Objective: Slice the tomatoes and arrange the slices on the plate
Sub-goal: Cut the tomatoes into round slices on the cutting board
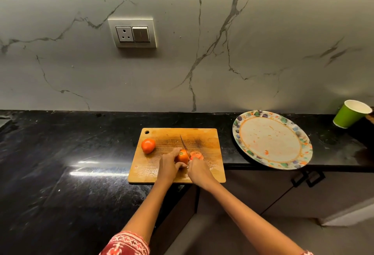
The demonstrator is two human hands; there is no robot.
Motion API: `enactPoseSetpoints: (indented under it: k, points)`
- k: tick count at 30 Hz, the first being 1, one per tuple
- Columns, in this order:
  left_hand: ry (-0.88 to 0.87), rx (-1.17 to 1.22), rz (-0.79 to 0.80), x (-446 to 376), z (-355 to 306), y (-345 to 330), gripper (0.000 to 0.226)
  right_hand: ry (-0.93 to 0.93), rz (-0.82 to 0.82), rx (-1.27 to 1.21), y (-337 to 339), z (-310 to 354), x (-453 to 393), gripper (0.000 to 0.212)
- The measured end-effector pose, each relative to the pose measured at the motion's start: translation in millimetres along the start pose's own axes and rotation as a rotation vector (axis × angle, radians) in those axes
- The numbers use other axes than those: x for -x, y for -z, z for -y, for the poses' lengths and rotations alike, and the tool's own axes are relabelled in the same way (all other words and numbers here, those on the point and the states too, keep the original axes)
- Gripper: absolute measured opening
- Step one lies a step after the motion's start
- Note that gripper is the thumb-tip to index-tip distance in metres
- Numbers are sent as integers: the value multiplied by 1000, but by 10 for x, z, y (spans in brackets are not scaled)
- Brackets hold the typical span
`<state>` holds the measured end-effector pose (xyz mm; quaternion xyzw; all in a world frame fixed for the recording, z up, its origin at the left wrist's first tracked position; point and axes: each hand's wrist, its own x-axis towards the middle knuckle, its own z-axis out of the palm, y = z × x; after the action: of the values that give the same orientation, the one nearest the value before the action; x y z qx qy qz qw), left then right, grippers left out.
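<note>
Slicing | my left hand (169, 163) fingers curl around tomato (182, 156) | right hand (199, 171) grips knife (185, 145) | I'd tuck fingertips, cut thin.

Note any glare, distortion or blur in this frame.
Head view: glare streaks on the black counter left of the cutting board; wide-angle bending stretches the plate and tilts the green cup; hands and knife look slightly soft.

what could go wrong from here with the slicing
The left hand holds the tomato being cut right beside the knife in the right hand, so a slip might nick a finger. The plate seems to overhang the counter edge; loading slices could tip it. The whole tomato sits loose on the cutting board and may roll.
</note>
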<state>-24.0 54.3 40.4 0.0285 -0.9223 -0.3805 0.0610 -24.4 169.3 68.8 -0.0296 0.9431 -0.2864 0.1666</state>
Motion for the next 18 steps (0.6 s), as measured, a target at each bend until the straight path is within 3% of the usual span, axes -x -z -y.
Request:
enactPoseSetpoints:
  k: [18]
  points:
    - [32, -7, 14, -52, 0, 26, 52, 26, -25, -1, -169, -133, 51, 24]
